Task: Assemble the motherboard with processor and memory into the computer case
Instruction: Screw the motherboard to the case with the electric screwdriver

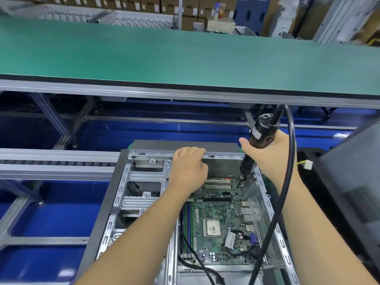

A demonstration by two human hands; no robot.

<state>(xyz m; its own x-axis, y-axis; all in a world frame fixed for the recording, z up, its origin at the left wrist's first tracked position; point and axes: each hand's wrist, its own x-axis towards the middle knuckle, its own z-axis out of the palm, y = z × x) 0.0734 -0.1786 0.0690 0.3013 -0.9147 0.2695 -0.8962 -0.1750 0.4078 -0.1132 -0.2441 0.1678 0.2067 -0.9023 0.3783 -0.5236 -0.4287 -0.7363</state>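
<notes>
Motherboard: the green motherboard (pixel 218 214) lies flat inside the open computer case (pixel 121 194), toward its right half, beside the bare metal drive cage (pixel 144 182).
Processor: a square processor (pixel 211 227) with a smeared metal top sits in its socket near the board's middle; no cooler covers it.
Memory: long memory slots (pixel 187 229) run along the board's left edge; I cannot tell whether sticks are seated in them.
Right grip: the right hand (pixel 271 153) is wrapped round a black electric screwdriver (pixel 257 145), held nearly upright, its bit down at the board's far right corner by the white expansion slots (pixel 218 184).
Left grip: the left hand (pixel 189 167) has its fingers curled over the case's far top rail, apparently steadying it.
Cable: the driver's black cable (pixel 287 182) loops up over the right forearm and down across the case.
Progress: I judge the board placed and now being screwed down; whether other screws are already in is too small to tell. The remaining screws look to be left, and the loose wiring (pixel 238 241) near the rear ports.
Surroundings: the case rests on a conveyor line's worktop, with a green belt (pixel 185 54) beyond and another dark case (pixel 353 182) to the right.
</notes>
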